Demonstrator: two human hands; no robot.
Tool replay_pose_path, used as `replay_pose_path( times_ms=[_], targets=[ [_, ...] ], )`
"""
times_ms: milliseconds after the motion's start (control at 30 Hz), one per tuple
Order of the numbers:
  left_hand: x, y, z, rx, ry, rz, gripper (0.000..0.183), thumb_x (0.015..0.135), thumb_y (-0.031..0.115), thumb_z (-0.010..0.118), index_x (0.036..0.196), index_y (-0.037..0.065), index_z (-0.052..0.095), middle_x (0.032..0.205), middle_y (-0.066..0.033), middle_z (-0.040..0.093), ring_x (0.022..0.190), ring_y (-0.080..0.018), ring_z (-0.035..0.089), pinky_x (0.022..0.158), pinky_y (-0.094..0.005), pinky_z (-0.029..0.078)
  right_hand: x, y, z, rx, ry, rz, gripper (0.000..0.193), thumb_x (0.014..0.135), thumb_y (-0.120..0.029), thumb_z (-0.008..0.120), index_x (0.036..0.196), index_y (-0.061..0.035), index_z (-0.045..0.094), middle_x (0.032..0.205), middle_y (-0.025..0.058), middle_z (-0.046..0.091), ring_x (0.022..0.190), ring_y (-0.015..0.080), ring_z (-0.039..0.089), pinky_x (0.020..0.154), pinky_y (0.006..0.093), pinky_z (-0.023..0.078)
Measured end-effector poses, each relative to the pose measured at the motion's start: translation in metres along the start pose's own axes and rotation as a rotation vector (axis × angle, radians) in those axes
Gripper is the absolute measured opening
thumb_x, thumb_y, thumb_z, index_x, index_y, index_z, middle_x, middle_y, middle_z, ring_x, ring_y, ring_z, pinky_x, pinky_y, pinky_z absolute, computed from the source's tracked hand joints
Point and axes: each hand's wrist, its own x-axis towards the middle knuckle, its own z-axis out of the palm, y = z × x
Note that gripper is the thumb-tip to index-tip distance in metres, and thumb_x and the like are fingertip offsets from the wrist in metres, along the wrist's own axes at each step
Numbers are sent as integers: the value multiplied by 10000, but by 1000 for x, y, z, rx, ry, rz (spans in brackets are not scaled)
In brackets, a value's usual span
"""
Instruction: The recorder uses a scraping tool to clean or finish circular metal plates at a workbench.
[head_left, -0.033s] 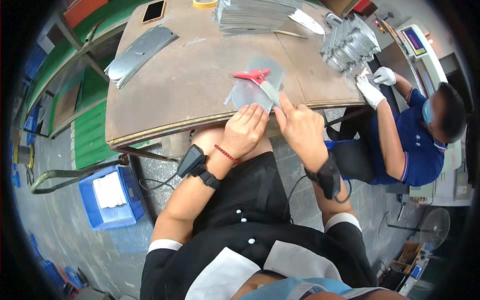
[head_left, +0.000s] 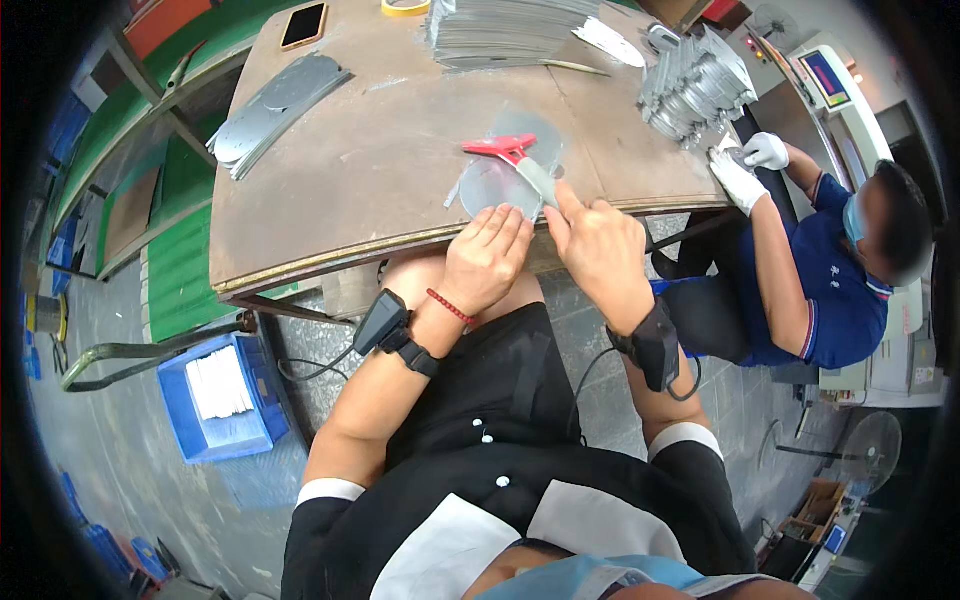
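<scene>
My right hand grips the grey handle of a scraper with a wide red T-shaped head. The head rests over a flat, grey figure-eight-shaped sheet at the table's near edge. With fingers stretched flat and side by side, my left hand presses on the near end of that sheet. A narrow grey strip lies along the sheet's left side. Both wrists carry black strapped devices, and a red bead bracelet circles the left one.
The brown table bears a small stack of grey sheets, a phone, a tape roll, a large sheet stack and bundled grey pieces. A white-gloved co-worker sits at right. A blue crate stands lower left.
</scene>
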Motion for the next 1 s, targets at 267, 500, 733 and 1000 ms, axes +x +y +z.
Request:
replay_pose_path(
  times_ms=[267, 500, 733, 1000],
  targets=[
    [-1, -8, 8, 3, 22, 2, 257, 749, 106, 584, 977, 10, 654, 1030, -135, 658, 1005, -251, 632, 898, -367, 491, -5, -13, 14, -68, -6, 43, 311, 860, -310, 590, 1087, -98, 591, 627, 165, 597, 522, 334, 616, 470, 422, 491],
    [-8, -8, 16, -6, 32, -29, 264, 736, 96, 581, 974, 4, 652, 1060, -138, 649, 1026, -256, 624, 914, -377, 485, 10, -11, 17, -89, -13, -8, 320, 852, -282, 581, 1065, -45, 565, 614, 148, 608, 522, 297, 636, 459, 395, 502],
    [-5, -8, 16, -33, 8, -22, 308, 746, 118, 547, 1007, -17, 640, 1078, -159, 642, 1042, -277, 610, 944, -398, 457, 49, -5, 37, -97, -36, 57, 240, 851, -241, 557, 969, -31, 555, 648, 160, 633, 589, 311, 661, 509, 394, 527],
    [-5, -8, 7, -60, -4, -66, 345, 751, 113, 530, 1047, -37, 624, 1093, -151, 633, 1049, -268, 607, 951, -394, 454, 29, -29, 27, -90, -68, 81, 248, 858, -284, 575, 966, -63, 544, 629, 183, 622, 555, 356, 633, 501, 454, 511]
  ],
)
